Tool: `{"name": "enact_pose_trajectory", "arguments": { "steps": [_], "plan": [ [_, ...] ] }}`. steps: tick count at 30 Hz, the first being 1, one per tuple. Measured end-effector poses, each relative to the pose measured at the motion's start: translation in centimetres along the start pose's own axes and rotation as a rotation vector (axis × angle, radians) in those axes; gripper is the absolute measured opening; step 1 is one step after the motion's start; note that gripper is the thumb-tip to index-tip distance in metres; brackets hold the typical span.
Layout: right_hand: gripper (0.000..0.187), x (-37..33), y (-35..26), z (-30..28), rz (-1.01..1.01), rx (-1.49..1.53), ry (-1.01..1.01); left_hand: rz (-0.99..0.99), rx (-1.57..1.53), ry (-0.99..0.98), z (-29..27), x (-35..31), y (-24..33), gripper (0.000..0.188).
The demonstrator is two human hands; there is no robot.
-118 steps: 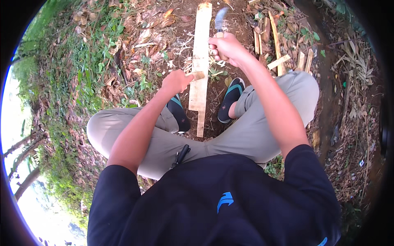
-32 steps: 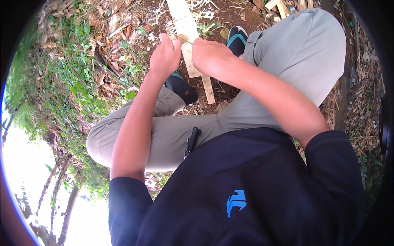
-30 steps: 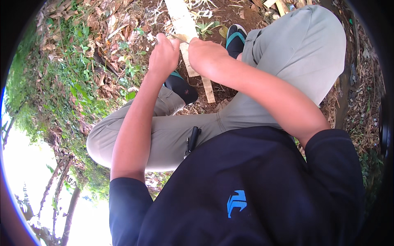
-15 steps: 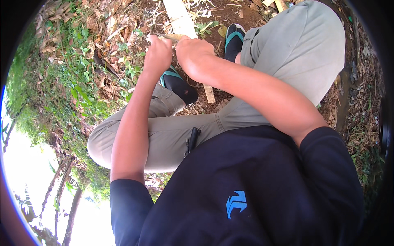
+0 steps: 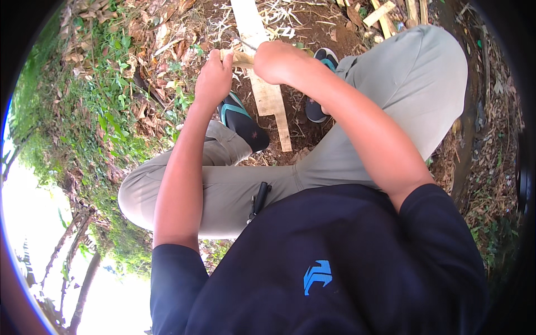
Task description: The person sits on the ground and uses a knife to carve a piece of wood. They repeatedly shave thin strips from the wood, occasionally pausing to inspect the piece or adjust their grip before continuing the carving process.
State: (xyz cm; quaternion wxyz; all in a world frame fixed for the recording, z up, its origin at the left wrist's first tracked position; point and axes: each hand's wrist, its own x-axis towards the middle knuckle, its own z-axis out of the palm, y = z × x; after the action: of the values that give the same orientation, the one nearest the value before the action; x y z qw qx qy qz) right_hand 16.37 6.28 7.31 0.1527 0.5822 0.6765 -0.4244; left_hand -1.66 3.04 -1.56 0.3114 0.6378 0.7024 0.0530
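Note:
My left hand [image 5: 214, 79] is closed on one end of a short, pale wooden strip [image 5: 241, 60], held crosswise above the ground. Closed in a fist at the strip's other end is my right hand [image 5: 279, 62]. From it a thin dark knife blade [image 5: 245, 43] points up and to the left, just beyond the strip; the handle is hidden in the fist. Below both hands a long pale board [image 5: 266, 96] lies between my feet, with a step cut into its near end.
My feet in teal-strapped sandals [image 5: 233, 108] flank the board. Pale shavings [image 5: 285, 25] litter the brown soil. More wooden pieces [image 5: 381, 14] lie at the far right, beyond my bent knee. Leaf litter and green plants [image 5: 111, 120] cover the ground on the left.
My right hand has shifted right, away from my left hand, so more of the wooden strip shows between them. The blade now angles upward, and more of the board below is visible.

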Motion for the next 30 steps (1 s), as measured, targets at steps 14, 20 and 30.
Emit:
{"name": "enact_pose_trajectory", "arguments": {
  "steps": [14,20,30],
  "plan": [
    [0.041,3.5,3.2,-2.7,0.047,0.167,0.269,-0.025,-0.366,0.402,-4.5,0.8,1.7,0.035],
    [0.052,5.7,4.4,-2.6,-0.056,0.434,0.131,-0.027,-0.709,0.372,-7.8,1.5,1.8,0.042],
    [0.063,6.0,3.9,-0.8,-0.275,0.293,0.013,-0.228,-0.684,0.374,-8.4,1.0,1.7,0.044]
  ]
}}
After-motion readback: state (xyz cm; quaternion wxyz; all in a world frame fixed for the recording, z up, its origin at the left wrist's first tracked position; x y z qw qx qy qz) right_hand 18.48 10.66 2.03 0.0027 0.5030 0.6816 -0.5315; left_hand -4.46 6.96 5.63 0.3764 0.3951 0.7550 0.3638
